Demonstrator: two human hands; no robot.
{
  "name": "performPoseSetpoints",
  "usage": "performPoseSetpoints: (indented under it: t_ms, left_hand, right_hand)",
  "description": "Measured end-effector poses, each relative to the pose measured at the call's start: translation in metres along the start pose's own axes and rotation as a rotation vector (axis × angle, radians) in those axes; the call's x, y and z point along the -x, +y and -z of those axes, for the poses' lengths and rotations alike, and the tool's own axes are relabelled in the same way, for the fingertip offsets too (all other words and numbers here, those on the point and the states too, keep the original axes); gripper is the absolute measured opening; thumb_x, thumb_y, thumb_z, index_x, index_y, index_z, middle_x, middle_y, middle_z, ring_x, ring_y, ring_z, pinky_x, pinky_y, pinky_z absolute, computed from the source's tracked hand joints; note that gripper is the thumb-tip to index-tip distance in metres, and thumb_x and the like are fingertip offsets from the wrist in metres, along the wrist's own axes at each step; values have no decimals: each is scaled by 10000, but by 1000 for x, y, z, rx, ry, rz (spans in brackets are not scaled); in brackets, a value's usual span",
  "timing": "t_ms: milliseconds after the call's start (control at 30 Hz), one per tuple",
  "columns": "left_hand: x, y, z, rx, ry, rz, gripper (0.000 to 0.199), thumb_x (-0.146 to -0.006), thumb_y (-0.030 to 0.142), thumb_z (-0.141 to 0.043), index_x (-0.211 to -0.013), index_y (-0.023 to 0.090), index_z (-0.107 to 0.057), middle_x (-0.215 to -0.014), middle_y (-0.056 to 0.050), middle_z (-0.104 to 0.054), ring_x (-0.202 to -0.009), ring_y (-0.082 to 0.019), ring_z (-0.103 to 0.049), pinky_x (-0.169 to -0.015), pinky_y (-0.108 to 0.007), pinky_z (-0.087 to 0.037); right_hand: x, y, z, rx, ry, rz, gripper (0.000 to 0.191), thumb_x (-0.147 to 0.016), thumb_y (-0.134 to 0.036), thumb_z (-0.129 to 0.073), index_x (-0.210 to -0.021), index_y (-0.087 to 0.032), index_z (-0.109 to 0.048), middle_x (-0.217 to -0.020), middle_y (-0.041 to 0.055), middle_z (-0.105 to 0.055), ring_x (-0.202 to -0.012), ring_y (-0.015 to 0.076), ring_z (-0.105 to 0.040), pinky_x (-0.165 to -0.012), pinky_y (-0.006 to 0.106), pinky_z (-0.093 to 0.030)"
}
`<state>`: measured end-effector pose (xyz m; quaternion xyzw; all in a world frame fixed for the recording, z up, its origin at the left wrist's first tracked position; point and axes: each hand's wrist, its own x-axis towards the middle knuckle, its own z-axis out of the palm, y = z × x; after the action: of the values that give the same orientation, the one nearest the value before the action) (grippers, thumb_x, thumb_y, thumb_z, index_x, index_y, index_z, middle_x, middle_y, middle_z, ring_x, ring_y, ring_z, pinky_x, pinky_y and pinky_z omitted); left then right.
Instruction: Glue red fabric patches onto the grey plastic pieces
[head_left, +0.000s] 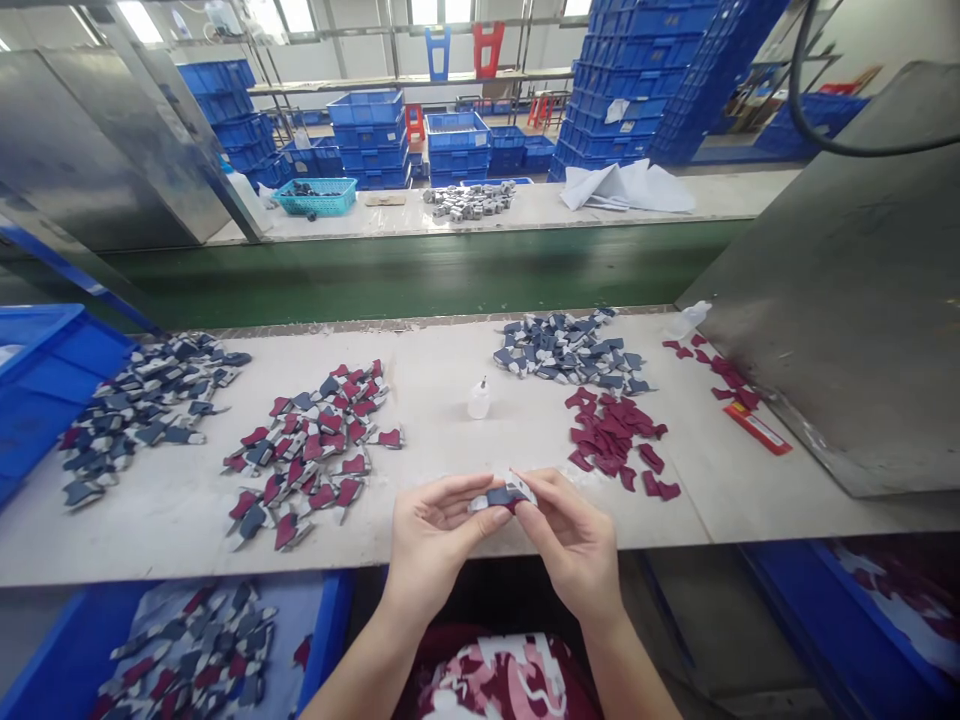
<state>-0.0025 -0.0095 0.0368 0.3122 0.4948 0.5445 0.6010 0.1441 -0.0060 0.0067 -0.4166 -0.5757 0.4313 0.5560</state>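
Between my two hands, over the front edge of the table, is a small grey, white and maroon plastic part (496,497). My left hand (439,530) pinches its left end with thumb and fingers. The fingertips of my right hand (574,545) close on its right end, partly hiding it. Just beyond my hands stands a small clear bottle (478,400) with a thin tip. Right of it lies a pile of loose maroon pieces (611,435), with a heap of grey and white parts (566,350) behind. To the left spreads a pile of maroon and white parts (315,435).
Another grey part heap (150,400) lies far left beside a blue crate (60,345). A blue bin (334,620) of parts sits below the table edge. At right are a red packet (757,430) and a metal panel (862,300). A green conveyor (420,270) runs behind.
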Motion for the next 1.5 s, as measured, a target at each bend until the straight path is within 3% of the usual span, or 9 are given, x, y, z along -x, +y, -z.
performPoseSetpoints:
  t_ms: [167,400,767,900,1000,1133,1267,1367,1500]
  left_hand:
    - [5,4,-3,-14,-4,2,303,-585,176,-904,-868,139,-804,-870,-94,-811,-840,-276,-782,-775,-308,-662]
    - [7,0,-10,45,108,-48,279,-550,121,-892,-812,145,-801,-820,-75,-811,-789,-264,-787,-713,-264,-665]
    - [-3,-30,4,-339,51,-474,219,-755,108,-765,-945,203,-814,-1003,-63,-803,-907,-220,-773,-768,-239,-654]
    - [-11,-34,13,-383,38,-458,234,-766,127,-758,-986,189,-807,-990,-65,-805,-879,-220,-775,-736,-237,-658]
    - [-11,-32,15,-361,44,-358,227,-779,190,-768,-1003,170,-801,-953,-64,-809,-821,-229,-784,-727,-255,-663]
    - [-6,-24,16,-336,-16,-301,260,-804,211,-750,-1056,160,-784,-977,-60,-804,-801,-232,-787,-739,-261,-663]
    - [-1,-18,18,-329,-100,-324,272,-816,192,-736,-1084,164,-774,-961,-48,-806,-799,-223,-787,-739,-251,-660]
    - [3,-14,19,-319,-138,-302,265,-826,205,-735,-1086,169,-774,-931,-43,-810,-775,-218,-787,-711,-248,-662]
    - [7,-9,15,-267,-157,-217,225,-826,254,-747,-1029,170,-792,-895,-40,-812,-758,-223,-787,-707,-253,-665]
  right_hand:
    - [2,-2,-4,-24,52,32,136,-918,-238,-627,-1006,-231,-730,-862,42,-641,-802,162,-636,-689,262,-557]
    - [2,6,-8,-16,34,29,236,-918,-233,-644,-1133,-293,-719,-972,40,-686,-897,163,-676,-765,252,-580]
    - [-5,24,-18,-171,119,-253,256,-857,-450,-704,-939,-215,-765,-837,48,-718,-776,177,-673,-737,287,-572]
    - [-9,35,-14,-159,80,-294,373,-847,-563,-671,-912,-212,-781,-742,39,-699,-718,178,-655,-714,314,-575]
    - [-9,34,-3,-15,21,-179,459,-887,-599,-597,-1109,-225,-743,-863,66,-703,-754,185,-658,-694,328,-580]
    - [-11,23,13,349,4,226,452,-798,-435,-778,-1216,-302,-669,-1132,86,-653,-1054,252,-613,-843,414,-568]
    - [-16,12,20,492,-101,483,202,-857,-260,-733,-1048,-305,-689,-1012,56,-686,-1086,257,-570,-906,461,-527]
    - [-19,8,19,469,-161,529,177,-855,-185,-723,-993,-278,-664,-902,30,-693,-1026,237,-573,-910,445,-517]
    - [-17,8,14,445,-109,570,182,-855,-116,-688,-960,-262,-662,-824,16,-669,-869,202,-587,-842,404,-533]
